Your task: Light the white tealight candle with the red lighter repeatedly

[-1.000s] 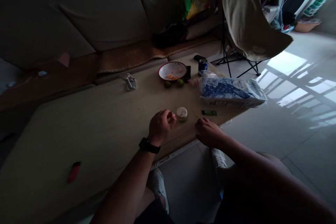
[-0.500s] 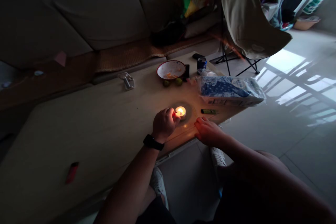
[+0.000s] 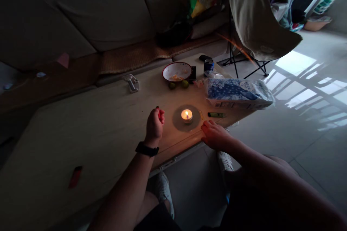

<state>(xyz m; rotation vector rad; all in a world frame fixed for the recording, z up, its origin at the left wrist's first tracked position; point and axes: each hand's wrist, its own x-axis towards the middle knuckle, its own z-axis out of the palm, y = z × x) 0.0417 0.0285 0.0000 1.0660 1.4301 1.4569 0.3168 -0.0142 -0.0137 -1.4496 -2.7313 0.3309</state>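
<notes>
A lit tealight candle (image 3: pixel 187 116) stands on the table (image 3: pixel 114 130), inside a round dark shadow. To its left my left hand (image 3: pixel 155 124), with a black band on the wrist, is closed around a small red lighter (image 3: pixel 159 114); most of the lighter is hidden by the fingers. My right hand (image 3: pixel 215 135) rests at the near table edge, fingers stretched out and holding nothing visible. Just beyond those fingers lie a green lighter (image 3: pixel 215 114) and a thin yellow stick (image 3: pixel 201 114). A second red lighter (image 3: pixel 75 177) lies at the left of the table.
A plastic-wrapped blue pack (image 3: pixel 238 92) lies at the table's right end. Behind are a bowl with food scraps (image 3: pixel 169 74), two small green fruits (image 3: pixel 184 84), a blue can (image 3: pixel 208 65) and a white object (image 3: pixel 132 83). A sofa (image 3: pixel 108 18) and folding chair (image 3: pixel 252 21) stand beyond.
My left hand has moved left, away from the candle flame, with the red lighter still in its grip. The candle still burns, now fully in sight. My right hand has stayed in place.
</notes>
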